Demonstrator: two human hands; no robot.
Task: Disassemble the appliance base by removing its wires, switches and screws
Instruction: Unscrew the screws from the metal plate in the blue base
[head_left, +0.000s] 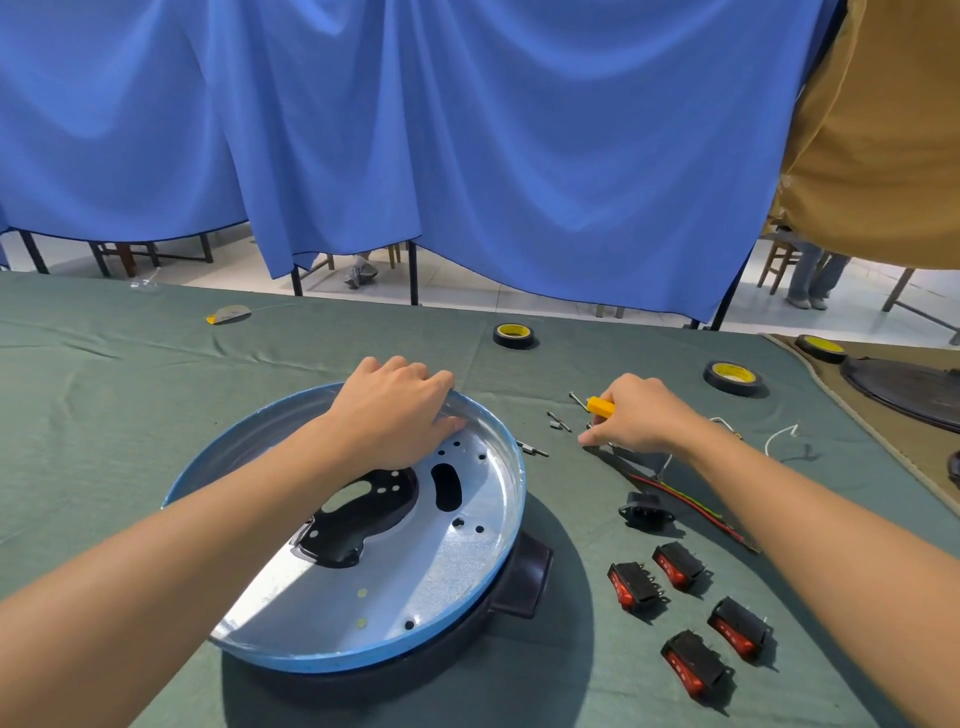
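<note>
Orange-handled screwdriver (600, 405) sits gripped in your right hand (636, 415), low over the loose screws (558, 420) on the cloth (156, 415). Your left hand (395, 410) curls over the far rim of the base (457, 545), right before you. Switches (678, 566) and wires (691, 506) lie to its right. A careless wrist sweep could scatter those screws, and a slack left grip may let the base shift.
</note>
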